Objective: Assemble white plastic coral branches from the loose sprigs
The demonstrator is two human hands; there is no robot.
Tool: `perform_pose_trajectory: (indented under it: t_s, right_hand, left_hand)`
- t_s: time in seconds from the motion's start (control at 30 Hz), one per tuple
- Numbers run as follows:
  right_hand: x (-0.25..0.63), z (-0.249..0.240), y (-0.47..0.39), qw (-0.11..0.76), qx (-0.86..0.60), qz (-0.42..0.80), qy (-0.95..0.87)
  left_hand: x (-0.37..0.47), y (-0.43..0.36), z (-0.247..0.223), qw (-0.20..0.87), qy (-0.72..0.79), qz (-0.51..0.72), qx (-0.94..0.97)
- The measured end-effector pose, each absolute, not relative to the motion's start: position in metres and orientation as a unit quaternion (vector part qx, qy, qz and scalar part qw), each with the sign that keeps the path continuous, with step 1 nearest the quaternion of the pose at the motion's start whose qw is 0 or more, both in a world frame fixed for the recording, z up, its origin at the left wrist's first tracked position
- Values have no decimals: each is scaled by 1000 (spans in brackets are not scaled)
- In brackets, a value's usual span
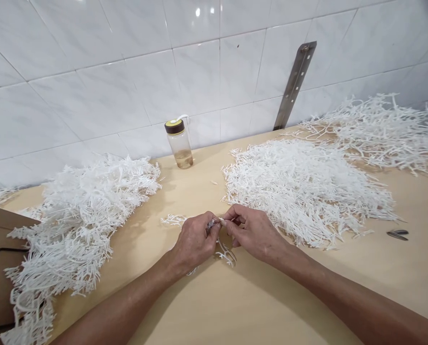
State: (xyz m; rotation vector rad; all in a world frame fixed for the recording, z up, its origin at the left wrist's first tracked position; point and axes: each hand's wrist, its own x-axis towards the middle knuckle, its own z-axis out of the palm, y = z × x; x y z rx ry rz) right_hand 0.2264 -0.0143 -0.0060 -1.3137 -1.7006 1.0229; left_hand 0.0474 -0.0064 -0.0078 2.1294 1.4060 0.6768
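Note:
My left hand point(196, 241) is closed around white branched plastic pieces, and a forked white sprig point(227, 255) hangs out below its fingers. A small greyish bit shows at its thumb and forefinger. Meeting it at the fingertips, my right hand point(252, 234) pinches the small pale end of a piece; the fingers hide most of it. Another white branched sprig point(173, 219) pokes out to the left, just beyond my left hand. Just past my right hand spreads a wide pile of short white sprigs point(300, 187).
A large heap of white branches point(91, 206) lies at the left beside a brown cardboard box point(5, 268). A bottle with brownish liquid point(180, 146) stands near the tiled wall. Longer white branches point(389, 132) lie far right. Small dark snips point(398, 235) rest on the table point(206, 311).

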Motion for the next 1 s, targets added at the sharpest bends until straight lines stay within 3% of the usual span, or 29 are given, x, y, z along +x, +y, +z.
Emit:
perform_pose_trajectory:
  t_s: [0.23, 0.43, 0.53, 0.77, 1.0]
  right_hand:
    - [224, -12, -7, 390, -501, 530, -562]
    - [227, -13, -6, 402, -486, 532, -566]
    - [230, -10, -9, 398, -494, 446, -632]
    - [229, -6, -15, 376, -475, 112, -788]
    - [275, 6, 12, 465, -559, -32, -686]
  left_hand:
    - [48, -6, -5, 221, 512, 247, 792]
    - [50, -7, 1, 259, 538, 258, 760]
    - [51, -7, 4, 281, 545, 256, 748]
    - [52, -6, 6, 366, 520, 216, 741]
    - [51, -4, 1, 406, 517, 277, 701]
